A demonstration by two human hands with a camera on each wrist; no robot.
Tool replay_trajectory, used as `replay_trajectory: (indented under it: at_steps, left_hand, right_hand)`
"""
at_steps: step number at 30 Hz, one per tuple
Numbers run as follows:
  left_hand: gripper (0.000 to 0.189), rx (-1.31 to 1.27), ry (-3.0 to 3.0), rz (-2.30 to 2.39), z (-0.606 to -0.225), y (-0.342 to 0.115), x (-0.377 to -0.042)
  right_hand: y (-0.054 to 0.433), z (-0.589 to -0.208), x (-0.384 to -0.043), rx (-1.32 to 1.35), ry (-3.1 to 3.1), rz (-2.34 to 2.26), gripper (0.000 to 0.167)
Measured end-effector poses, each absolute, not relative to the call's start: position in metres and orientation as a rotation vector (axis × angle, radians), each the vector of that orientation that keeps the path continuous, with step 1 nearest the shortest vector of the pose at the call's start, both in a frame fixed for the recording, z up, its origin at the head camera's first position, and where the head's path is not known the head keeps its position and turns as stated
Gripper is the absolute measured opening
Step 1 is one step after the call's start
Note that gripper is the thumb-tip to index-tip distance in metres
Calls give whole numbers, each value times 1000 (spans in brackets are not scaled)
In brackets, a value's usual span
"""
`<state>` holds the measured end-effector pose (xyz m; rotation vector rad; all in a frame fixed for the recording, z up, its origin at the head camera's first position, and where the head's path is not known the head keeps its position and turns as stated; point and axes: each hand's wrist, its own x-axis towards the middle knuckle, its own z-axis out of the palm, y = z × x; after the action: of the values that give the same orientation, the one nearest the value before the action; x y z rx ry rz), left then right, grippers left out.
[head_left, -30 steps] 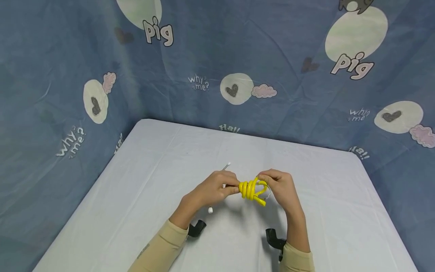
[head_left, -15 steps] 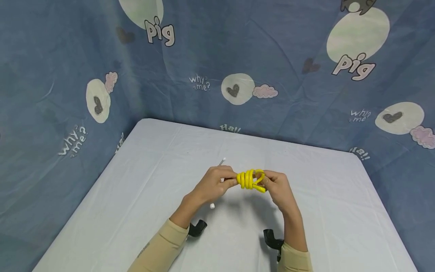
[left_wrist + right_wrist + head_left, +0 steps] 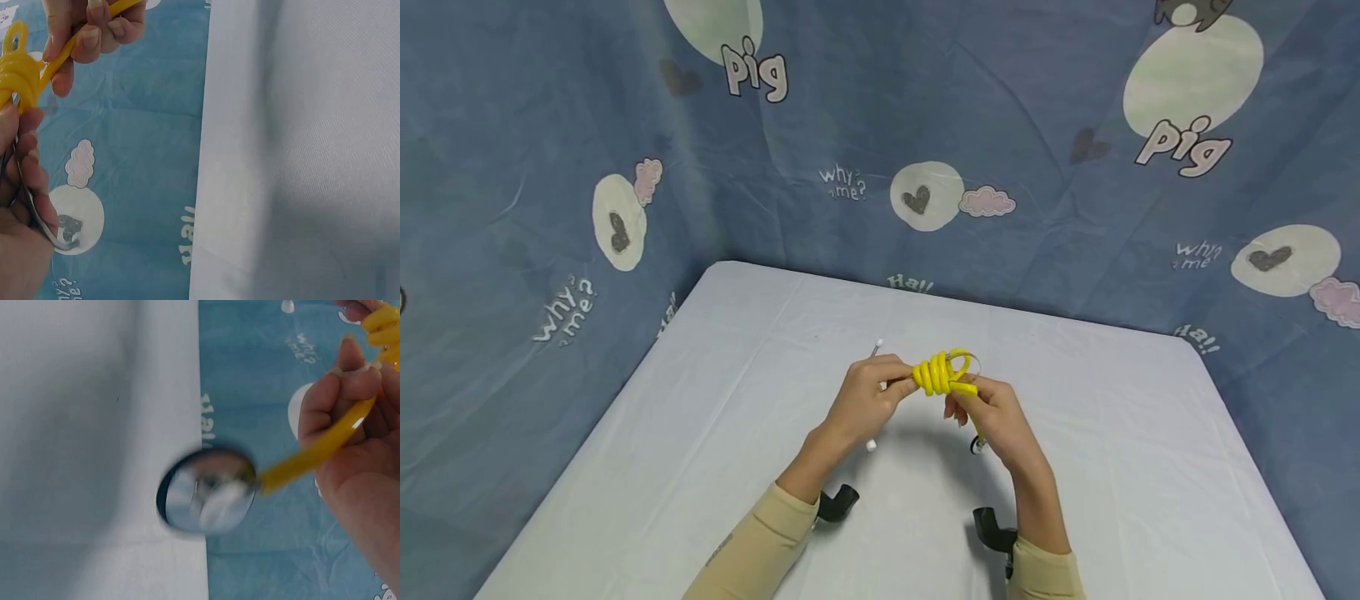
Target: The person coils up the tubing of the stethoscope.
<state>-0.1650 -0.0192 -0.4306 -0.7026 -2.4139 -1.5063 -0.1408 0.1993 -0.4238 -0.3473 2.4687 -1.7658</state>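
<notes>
Both hands hold a stethoscope with yellow tubing [image 3: 934,373] wound in several coils, up above the table. My left hand [image 3: 867,396] grips the metal ear tubes [image 3: 32,209] just left of the coils. White ear tips [image 3: 871,446] stick out on either side of that hand. A free loop of tubing shows at the coils' right end. My right hand [image 3: 998,414] pinches the tubing beside the coils, with its fingers curled. From this hand hangs the round chest piece [image 3: 206,490], blurred in the right wrist view, on a short length of tube.
A white-covered table [image 3: 760,375] lies below the hands. Behind it and to the left hangs a blue printed cloth [image 3: 820,108]. Black curved wrist mounts [image 3: 992,531] sit at both sleeves.
Both hands have risen a little and shifted left with the stethoscope. The right hand has moved from the loop to below the coils, and the chest piece now shows beneath it.
</notes>
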Motion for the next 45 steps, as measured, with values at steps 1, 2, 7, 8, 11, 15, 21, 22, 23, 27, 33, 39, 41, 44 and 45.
replay_trajectory:
  at_steps: [1, 2, 7, 8, 11, 15, 21, 22, 23, 27, 33, 39, 41, 44, 45]
  left_hand:
    - [9, -685, -2407, -1504, -431, -19, -165]
    - [9, -666, -2401, -1500, -431, -20, -165]
    - [10, -592, -2399, -1461, -432, -21, -167]
    - [10, -573, -2401, -1452, -432, -22, -167]
    - [9, -500, -2409, -1423, -433, -25, -170]
    - [10, -414, -2416, -1424, -435, -30, -174]
    - [10, -315, -2416, -1409, -438, -36, -180]
    - [9, -311, -2421, -1388, -439, -36, -180]
    - [10, -312, -2429, -1364, -440, -36, -181]
    - [11, -334, -2451, -1243, -442, -35, -180]
    - [11, -330, -2461, -1130, -444, -34, -179]
    - [11, -301, -2498, -1168, -444, -32, -179]
    - [13, -294, -2504, -1206, -444, -31, -179]
    - [16, -279, -2507, -1235, -443, -29, -179]
    - [18, -275, -2510, -1230, -443, -28, -179]
  right_hand:
    - [198, -423, -141, -348, 2465, -1755, 22]
    - [197, -423, -141, -348, 2461, -1747, 21]
    - [192, -424, -142, -320, 2452, -1709, 19]
    - [191, -425, -142, -313, 2444, -1707, 18]
    - [189, -425, -141, -320, 2417, -1685, 19]
    - [186, -425, -140, -352, 2396, -1630, 24]
    - [183, -425, -137, -383, 2367, -1552, 28]
    - [183, -425, -137, -392, 2361, -1547, 29]
    - [183, -425, -136, -398, 2353, -1545, 31]
    - [182, -425, -135, -410, 2355, -1519, 38]
    - [183, -421, -132, -414, 2355, -1440, 48]
    - [183, -417, -127, -437, 2278, -1414, 52]
    - [182, -418, -127, -442, 2288, -1374, 52]
    - [179, -419, -126, -448, 2319, -1306, 52]
    - [178, -420, -126, -451, 2335, -1283, 52]
